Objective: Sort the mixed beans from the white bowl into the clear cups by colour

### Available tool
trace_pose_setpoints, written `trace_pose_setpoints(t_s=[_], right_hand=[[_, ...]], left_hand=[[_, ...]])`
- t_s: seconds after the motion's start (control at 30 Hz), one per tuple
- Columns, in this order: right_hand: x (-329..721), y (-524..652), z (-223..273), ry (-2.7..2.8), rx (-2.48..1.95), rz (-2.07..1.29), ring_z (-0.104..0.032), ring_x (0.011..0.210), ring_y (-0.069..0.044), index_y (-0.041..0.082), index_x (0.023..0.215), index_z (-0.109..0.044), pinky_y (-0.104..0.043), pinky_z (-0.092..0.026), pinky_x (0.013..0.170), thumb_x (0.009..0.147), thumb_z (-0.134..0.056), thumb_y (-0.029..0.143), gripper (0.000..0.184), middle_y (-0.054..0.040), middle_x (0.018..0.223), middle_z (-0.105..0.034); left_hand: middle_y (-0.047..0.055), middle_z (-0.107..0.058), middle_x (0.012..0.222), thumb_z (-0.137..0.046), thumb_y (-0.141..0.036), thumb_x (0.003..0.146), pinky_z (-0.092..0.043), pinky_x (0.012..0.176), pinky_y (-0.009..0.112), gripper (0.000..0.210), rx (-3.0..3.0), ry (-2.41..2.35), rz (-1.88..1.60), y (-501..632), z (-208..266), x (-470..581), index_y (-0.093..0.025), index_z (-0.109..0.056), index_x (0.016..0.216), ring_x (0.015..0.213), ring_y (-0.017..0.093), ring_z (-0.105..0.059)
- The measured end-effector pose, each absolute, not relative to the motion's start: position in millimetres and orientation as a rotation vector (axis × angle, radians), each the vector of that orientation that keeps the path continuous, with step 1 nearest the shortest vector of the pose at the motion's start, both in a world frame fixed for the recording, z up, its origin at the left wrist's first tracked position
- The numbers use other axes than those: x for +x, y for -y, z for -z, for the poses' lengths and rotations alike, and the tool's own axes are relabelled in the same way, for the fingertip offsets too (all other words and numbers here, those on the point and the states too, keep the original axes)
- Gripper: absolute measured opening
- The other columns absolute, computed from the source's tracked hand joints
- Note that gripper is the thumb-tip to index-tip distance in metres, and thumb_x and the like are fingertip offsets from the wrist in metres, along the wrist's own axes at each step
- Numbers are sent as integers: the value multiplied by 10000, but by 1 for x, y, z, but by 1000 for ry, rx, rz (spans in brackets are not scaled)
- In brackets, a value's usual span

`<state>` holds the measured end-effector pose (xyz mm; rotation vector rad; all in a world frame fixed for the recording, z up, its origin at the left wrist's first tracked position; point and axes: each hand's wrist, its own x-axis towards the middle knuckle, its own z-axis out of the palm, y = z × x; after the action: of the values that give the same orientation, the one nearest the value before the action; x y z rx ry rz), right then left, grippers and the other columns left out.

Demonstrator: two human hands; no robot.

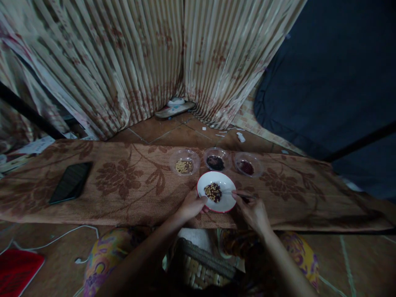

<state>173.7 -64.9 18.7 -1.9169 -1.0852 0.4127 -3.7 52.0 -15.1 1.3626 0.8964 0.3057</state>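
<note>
My left hand [194, 205] grips the near left rim of a white plate [227, 181] with a red edge, thumb on top. On the plate lies a pile of mixed beans [213, 192], yellow and dark. My right hand [252, 208] is closed around a thin metal utensil [227, 193], whose tip reaches the pile; its exact kind is unclear. Just beyond the plate stand three clear bowls in a row: one with yellow beans [183, 166], one with black beans [215, 162], and one with dark red beans [246, 167].
A patterned brown cloth [130, 202] covers the low table. At left lies a dark phone [71, 182]. Behind the table hang striped curtains [148, 62], with a slipper [175, 108] and paper scraps on the tiled floor. A red item [18, 268] and white cable lie lower left.
</note>
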Motion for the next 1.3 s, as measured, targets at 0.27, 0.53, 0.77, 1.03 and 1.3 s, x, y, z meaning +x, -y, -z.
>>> trace_pose_setpoints(t_s=[0.27,0.53,0.77,1.03,1.3], right_hand=[[175,64,-12,1078,-1898,-434,-656,913,-266,194,873,-718,-392,-493,820,762,-604,493,339,-99,951,-721],[167,67,-22,1075,-1920,-416,-652,933,-270,191,871,-721,-376,-505,796,776,-581,501,352,-111,967,-715],[169,68,-23,1090,-1901,-348,-648,926,-266,183,855,-720,-388,-500,813,777,-599,465,317,-113,950,-714],[212,56,-52,991,-1780,-38,-668,845,-242,161,820,-718,-382,-514,793,749,-635,399,261,-108,869,-727],[268,36,-61,797,-1850,55,-671,792,-265,96,781,-710,-388,-514,769,720,-637,405,323,-153,839,-723]], left_hand=[[9,-622,582,-464,-144,772,-460,409,173,307,1360,-890,-314,-52,17,-4,-103,-531,1069,485,124,-610],[7,-619,577,-454,-140,769,-461,411,167,301,1358,-885,-315,-53,21,-4,-107,-537,1056,477,116,-603],[17,-625,583,-446,-134,759,-445,388,181,259,1378,-892,-334,-51,13,-4,-105,-551,994,472,127,-597],[28,-642,615,-447,-142,746,-444,399,186,213,1368,-882,-337,-54,17,-5,-114,-556,926,475,125,-599],[22,-627,580,-469,-168,763,-442,401,184,166,1360,-880,-342,-54,17,-6,-119,-548,900,462,120,-588]])
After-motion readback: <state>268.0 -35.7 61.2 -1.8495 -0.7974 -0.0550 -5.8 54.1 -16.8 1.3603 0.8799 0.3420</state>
